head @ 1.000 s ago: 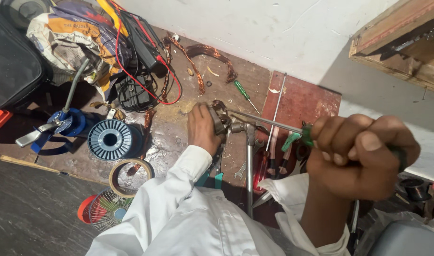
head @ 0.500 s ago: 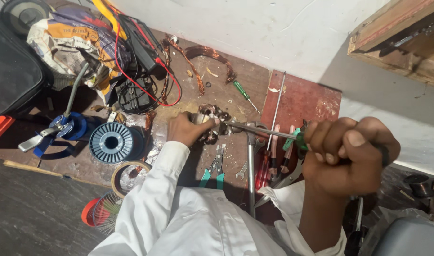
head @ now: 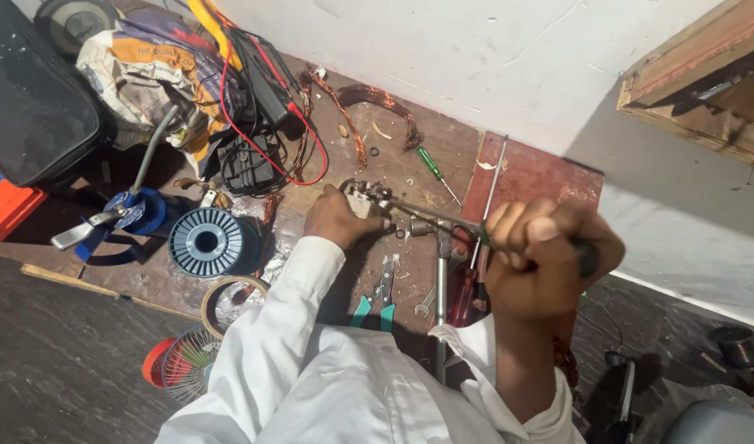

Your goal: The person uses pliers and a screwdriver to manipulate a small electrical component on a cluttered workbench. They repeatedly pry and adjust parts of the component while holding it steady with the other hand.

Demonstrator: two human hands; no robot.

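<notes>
left hand (head: 337, 220) has slid left on the metal part (head: 367, 196); right hand (head: 549, 259) stays fisted round the screwdriver (head: 443, 222).

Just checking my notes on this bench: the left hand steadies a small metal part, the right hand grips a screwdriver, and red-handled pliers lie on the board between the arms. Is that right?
Not quite. In the head view the pliers have teal handles, not red. The rest holds: the left hand steadies the small metal part, and the right hand grips the screwdriver.
</notes>
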